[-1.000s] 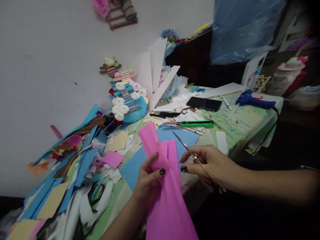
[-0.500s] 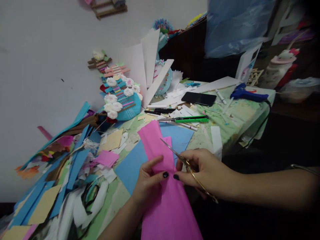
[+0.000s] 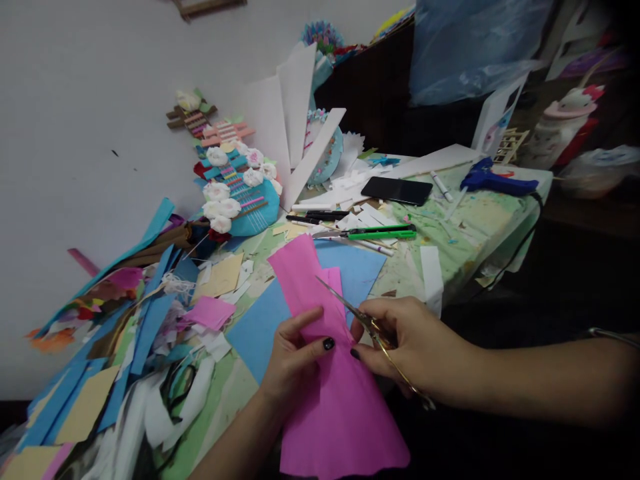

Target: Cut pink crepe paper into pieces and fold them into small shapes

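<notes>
A long piece of pink crepe paper (image 3: 345, 417) hangs gathered at its middle between my hands, its lower end fanned out. My left hand (image 3: 297, 357) pinches it from the left, thumb on top. With the thumb and a finger, my right hand (image 3: 400, 340) takes the paper's right edge while keeping a pair of gold-handled scissors (image 3: 367, 321) in the same grip. The scissors' blades point up and left across the pink paper and look nearly closed. Under the paper's upper end lies a blue sheet (image 3: 255, 323) on the table.
Beyond the blue sheet lie a green utility knife (image 3: 383, 232), pens (image 3: 320, 217) and a black phone (image 3: 397, 191). A blue glue gun (image 3: 495, 179) rests far right. Paper scraps (image 3: 213, 312) and blue strips (image 3: 150, 327) crowd the left. A blue paper guitar (image 3: 255, 207) leans on the wall.
The lower end of the pink paper has risen and spread, so its bottom edge now shows. Both hands keep nearly the same hold. The view has shifted slightly.
</notes>
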### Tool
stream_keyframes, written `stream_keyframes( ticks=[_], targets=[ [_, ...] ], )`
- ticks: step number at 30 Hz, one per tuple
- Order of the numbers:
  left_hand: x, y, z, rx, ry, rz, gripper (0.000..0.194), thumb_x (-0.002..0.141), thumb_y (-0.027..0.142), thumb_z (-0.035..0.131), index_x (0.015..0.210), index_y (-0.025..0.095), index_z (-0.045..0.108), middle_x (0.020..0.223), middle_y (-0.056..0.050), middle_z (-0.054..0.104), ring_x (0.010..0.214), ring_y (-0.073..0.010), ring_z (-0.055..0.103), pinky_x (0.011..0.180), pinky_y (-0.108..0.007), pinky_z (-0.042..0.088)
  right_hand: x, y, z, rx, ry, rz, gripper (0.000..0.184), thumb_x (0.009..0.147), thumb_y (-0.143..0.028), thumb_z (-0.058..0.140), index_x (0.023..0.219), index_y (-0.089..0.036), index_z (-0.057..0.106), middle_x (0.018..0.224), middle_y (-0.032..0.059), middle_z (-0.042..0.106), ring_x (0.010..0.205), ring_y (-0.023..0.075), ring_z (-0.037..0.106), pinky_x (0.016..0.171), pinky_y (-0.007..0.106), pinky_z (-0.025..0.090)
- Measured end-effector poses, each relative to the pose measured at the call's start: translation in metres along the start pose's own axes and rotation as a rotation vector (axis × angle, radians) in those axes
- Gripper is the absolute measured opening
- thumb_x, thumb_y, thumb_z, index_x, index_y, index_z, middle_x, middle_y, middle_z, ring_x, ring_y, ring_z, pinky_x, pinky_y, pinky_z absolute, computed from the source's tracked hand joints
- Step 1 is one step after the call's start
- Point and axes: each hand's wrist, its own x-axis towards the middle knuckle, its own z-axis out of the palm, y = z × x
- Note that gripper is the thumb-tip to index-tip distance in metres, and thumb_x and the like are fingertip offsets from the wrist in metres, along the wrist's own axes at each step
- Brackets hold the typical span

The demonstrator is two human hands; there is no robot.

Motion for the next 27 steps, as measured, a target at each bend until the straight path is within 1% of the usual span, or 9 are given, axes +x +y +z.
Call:
stream_keyframes(
  ticks=[7,9,12,15,17,19,22,24,27],
  targets=[
    [-0.001,0.003,0.008,0.074,0.084,0.023,0.046,0.042,0.007,0.085,0.082,0.027,0.076,0.068,0.002,0.074,0.056,-0.0089,0.064,0.055,-0.015,0.052,0.002,-0.002,0.001,0.031,-0.042,0.053,0.011,0.074,-0.011,0.052,0.068,-0.018,0.045,0.046,-0.0102,0.039,0.033,0.0041,0.04,0.034,0.016,0.029],
    [-0.001,0.004,0.01,0.127,0.125,0.03,0.045,0.043,0.007,0.085,0.082,0.026,0.076,0.067,0.002,0.073,0.055,-0.0086,0.063,0.054,-0.015,0.052,0.003,-0.001,0.0,-0.026,-0.051,0.042,0.011,0.074,-0.011,0.052,0.068,-0.018,0.047,0.046,-0.0096,0.039,0.035,0.0046,0.04,0.036,0.016,0.029],
    [-0.002,0.007,0.011,0.194,0.166,0.059,0.044,0.043,0.008,0.085,0.083,0.024,0.076,0.069,0.002,0.073,0.058,-0.0088,0.063,0.057,-0.016,0.052,0.006,0.002,-0.008,-0.199,-0.05,-0.022,0.002,0.071,-0.013,0.056,0.072,-0.015,0.056,0.048,-0.0078,0.041,0.043,0.006,0.041,0.041,0.018,0.028],
    [-0.001,0.012,0.009,0.254,0.184,0.091,0.044,0.044,0.01,0.086,0.085,0.023,0.076,0.075,0.001,0.073,0.062,-0.0091,0.063,0.059,-0.016,0.051,0.009,0.003,-0.024,-0.348,-0.083,-0.08,0.013,0.073,-0.027,0.062,0.077,-0.014,0.062,0.051,-0.0063,0.041,0.048,0.0073,0.038,0.043,0.019,0.027],
    [0.0,0.015,0.005,0.302,0.19,0.11,0.044,0.047,0.012,0.086,0.088,0.023,0.076,0.081,0.0,0.074,0.068,-0.0104,0.064,0.062,-0.016,0.051,0.01,0.0,-0.035,-0.406,-0.177,-0.087,0.027,0.076,-0.041,0.062,0.08,-0.014,0.064,0.052,-0.0056,0.041,0.049,0.008,0.037,0.044,0.021,0.027],
    [0.0,0.017,0.001,0.356,0.181,0.117,0.045,0.049,0.013,0.086,0.092,0.024,0.075,0.088,-0.001,0.074,0.076,-0.0121,0.065,0.067,-0.017,0.051,0.011,-0.004,-0.045,-0.448,-0.251,-0.062,0.035,0.077,-0.047,0.061,0.083,-0.014,0.067,0.053,-0.0048,0.043,0.049,0.0084,0.036,0.043,0.021,0.027],
    [0.0,0.019,-0.004,0.415,0.149,0.107,0.05,0.053,0.014,0.085,0.1,0.027,0.072,0.099,-0.001,0.073,0.087,-0.0145,0.065,0.073,-0.018,0.051,0.012,-0.01,-0.053,-0.472,-0.319,-0.047,0.039,0.077,-0.05,0.061,0.091,-0.014,0.068,0.054,-0.0046,0.044,0.049,0.0087,0.037,0.042,0.021,0.028],
    [0.0,0.019,-0.005,0.424,0.139,0.099,0.052,0.054,0.015,0.085,0.103,0.027,0.071,0.101,-0.002,0.072,0.09,-0.0156,0.065,0.073,-0.019,0.051,0.013,-0.012,-0.055,-0.476,-0.307,-0.05,0.038,0.077,-0.049,0.061,0.092,-0.015,0.069,0.053,-0.0047,0.043,0.048,0.0086,0.037,0.042,0.02,0.028],
    [0.0,0.019,-0.004,0.391,0.135,0.092,0.051,0.055,0.015,0.085,0.103,0.027,0.071,0.097,-0.002,0.073,0.085,-0.0147,0.065,0.071,-0.018,0.052,0.014,-0.011,-0.055,-0.474,-0.271,-0.031,0.035,0.078,-0.048,0.06,0.088,-0.016,0.069,0.053,-0.0042,0.043,0.048,0.0085,0.036,0.042,0.02,0.027]
  ],
)
